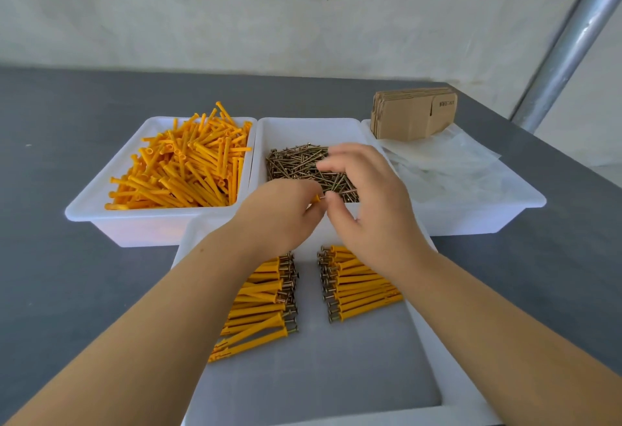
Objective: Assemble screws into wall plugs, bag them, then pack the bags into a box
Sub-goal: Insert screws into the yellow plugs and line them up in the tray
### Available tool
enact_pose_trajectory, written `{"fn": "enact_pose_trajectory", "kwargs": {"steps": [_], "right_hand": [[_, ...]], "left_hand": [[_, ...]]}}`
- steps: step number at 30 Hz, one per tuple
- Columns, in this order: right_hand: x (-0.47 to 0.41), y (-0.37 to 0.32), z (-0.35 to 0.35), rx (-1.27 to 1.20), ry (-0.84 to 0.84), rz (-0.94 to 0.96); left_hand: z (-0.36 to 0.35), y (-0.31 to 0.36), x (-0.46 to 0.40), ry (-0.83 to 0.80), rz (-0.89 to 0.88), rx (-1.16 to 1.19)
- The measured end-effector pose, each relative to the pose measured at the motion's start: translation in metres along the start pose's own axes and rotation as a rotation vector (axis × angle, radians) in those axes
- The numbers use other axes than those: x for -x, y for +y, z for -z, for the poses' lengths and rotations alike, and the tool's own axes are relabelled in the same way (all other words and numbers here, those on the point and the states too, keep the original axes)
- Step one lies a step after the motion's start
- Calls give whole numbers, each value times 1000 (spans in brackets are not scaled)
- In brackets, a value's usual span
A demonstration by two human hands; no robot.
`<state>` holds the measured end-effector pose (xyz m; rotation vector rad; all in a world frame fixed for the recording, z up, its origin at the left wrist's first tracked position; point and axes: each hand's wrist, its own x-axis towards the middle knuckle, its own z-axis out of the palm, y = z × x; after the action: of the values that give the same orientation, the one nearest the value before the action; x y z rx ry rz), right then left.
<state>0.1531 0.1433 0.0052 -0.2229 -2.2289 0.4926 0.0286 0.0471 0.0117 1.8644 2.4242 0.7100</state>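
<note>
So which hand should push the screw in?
The right hand, probably: it pinches the screw at the mouth of the orange plug, which the left hand grips.

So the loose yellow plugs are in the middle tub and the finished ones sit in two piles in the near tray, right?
Not quite. The head view shows the loose yellow plugs in the left tub; the middle tub holds screws. The finished ones do sit in two piles in the near tray.
</note>
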Motion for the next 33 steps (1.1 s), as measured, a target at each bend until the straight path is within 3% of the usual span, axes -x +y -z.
{"fn": "enact_pose_trajectory", "kwargs": {"steps": [6,9,12,16,19,23,30,33], "right_hand": [[5,-10,-6,-331,-104,-10],[2,-3,-1,-425,52,-43],[-3,7,7,-551,246,-242],[-4,12,9,-550,308,-389],[-4,16,9,-500,354,-409],[-6,23,13,-452,397,-462],[-7,28,15,-439,409,-502],[-6,29,14,-424,389,-501]], "left_hand": [[-4,16,4,-125,-47,576],[-5,20,0,-21,7,701],[-4,16,-3,53,46,778],[-7,15,-4,92,34,891],[-8,13,-4,62,-29,787],[-11,12,-2,-37,-81,457],[-32,19,-3,18,-35,-15],[-49,26,-5,-9,-106,-287]]}}
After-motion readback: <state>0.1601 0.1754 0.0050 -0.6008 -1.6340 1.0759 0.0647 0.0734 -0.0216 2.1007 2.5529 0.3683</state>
